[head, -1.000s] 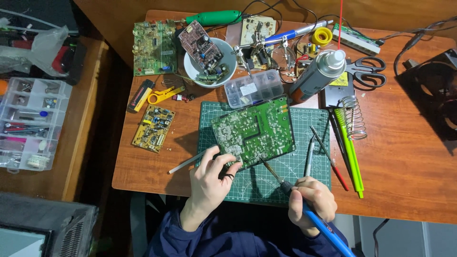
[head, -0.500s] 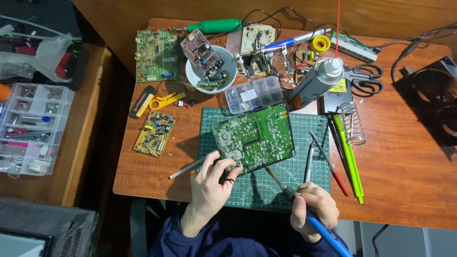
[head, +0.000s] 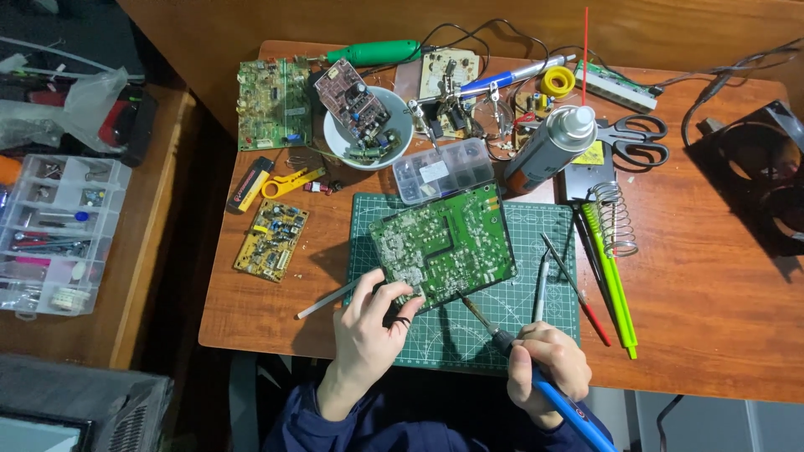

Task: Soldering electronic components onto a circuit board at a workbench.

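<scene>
Left hand (head: 368, 322) pinching green circuit board (head: 444, 244) on cutting mat (head: 536, 243); right hand (head: 548, 368) clenched around blue soldering iron (head: 536, 381), tip seemingly touching board; white-labelled clear box (head: 441, 170) behind.

**Bench count**

Two hands: left hand (head: 368, 331), right hand (head: 548, 368). One soldering iron (head: 536, 377). Five circuit boards: big green board (head: 444, 244), yellow board (head: 271, 239), another green board (head: 272, 102), one in the bowl (head: 352, 99), one beige (head: 448, 74). One bowl (head: 335, 142). One spray can (head: 548, 149). One pair of scissors (head: 641, 138).
</scene>
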